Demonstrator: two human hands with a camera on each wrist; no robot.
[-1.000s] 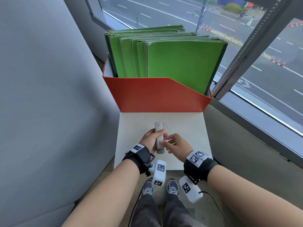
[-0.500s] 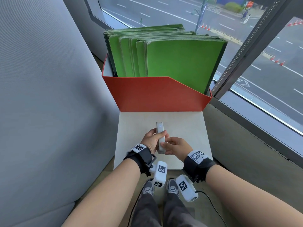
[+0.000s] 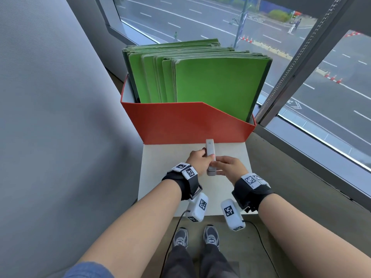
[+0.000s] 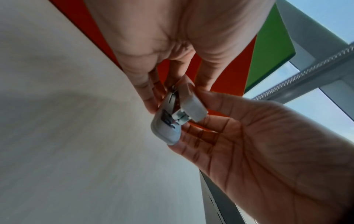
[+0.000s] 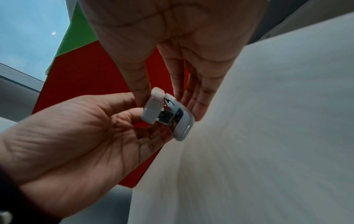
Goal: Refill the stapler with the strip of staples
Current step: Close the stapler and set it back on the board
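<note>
Two hands, left hand and right hand, gripping stapler between

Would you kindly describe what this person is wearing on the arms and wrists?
Both forearms are bare. Each wrist carries a black strap: left strap, right strap. On top of each sit white tags printed with black square codes. A white camera block, also coded, hangs under each wrist: left, right, each trailing a black cable. A blue sleeve shows on the left upper arm.
</note>
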